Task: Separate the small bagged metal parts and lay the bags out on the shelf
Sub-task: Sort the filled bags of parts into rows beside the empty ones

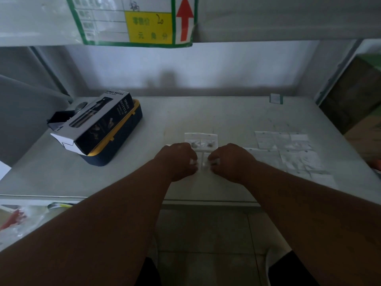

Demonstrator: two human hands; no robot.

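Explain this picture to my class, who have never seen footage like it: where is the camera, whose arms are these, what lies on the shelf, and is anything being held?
There is no machine here. The single picture comes from a camera worn on a person's head, looking forward and down, so the two bare arms reaching in are the wearer's own. The left hand and right hand meet over a joined strip of small clear bags lying on the grey shelf. Each hand pinches the near end of the strip, as if to pull the bags apart; small dark metal parts show inside two bags. To the right lie separated bags, spread flat. To the left, a black spray bottle box rests on a dark blue and yellow case. Above hangs a green-bordered price label with a red arrow.
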